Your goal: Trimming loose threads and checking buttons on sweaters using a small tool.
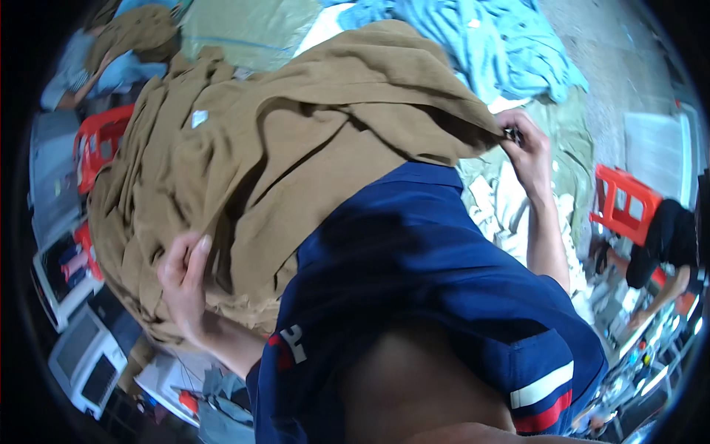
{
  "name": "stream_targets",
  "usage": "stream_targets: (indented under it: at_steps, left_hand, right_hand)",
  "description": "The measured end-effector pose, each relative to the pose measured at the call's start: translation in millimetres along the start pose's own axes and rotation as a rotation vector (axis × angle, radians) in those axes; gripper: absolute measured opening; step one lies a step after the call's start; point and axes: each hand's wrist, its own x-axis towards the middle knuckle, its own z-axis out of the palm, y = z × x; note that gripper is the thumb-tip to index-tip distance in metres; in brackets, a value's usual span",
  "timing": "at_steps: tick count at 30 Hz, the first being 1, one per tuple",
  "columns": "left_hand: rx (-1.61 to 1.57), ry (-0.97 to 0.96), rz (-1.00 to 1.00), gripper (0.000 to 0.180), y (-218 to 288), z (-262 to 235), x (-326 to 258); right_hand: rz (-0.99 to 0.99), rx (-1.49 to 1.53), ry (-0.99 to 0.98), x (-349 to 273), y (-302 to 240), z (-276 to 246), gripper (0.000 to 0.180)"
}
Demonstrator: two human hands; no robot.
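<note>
A large brown cloth garment [325, 148] spreads in front of me in loose folds, with a small white label [200, 118] on its left part. My right hand [526, 144] is closed at the garment's far right corner and pulls that edge out taut. A small dark, partly shiny thing [512, 135] shows between its fingers; its kind is too small to tell. At the near left, my left hand [185, 274] pinches a fold of the same garment between thumb and fingers. The fabric between both hands is raised and rumpled.
Light blue garments [510, 44] are heaped at the back right, beside a pale green plastic sheet [248, 29]. White cloth [503, 214] lies below my right arm. Red plastic stools [629, 203] stand at both sides. Another person [665, 251] sits right; one more works far left.
</note>
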Motion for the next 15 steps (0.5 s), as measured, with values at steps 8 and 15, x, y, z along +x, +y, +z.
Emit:
stream_targets:
  at_steps: [8, 15]
  left_hand:
    - [-0.233, -0.448, 0.520, 0.017, 72, 113, 27]
    - [0.040, -0.274, 0.451, 0.012, 55, 75, 38]
  right_hand:
    - [-0.762, 0.201, -0.511, 45, -119, 62, 0.017]
    - [-0.748, 0.159, -0.635, 82, -107, 86, 0.032]
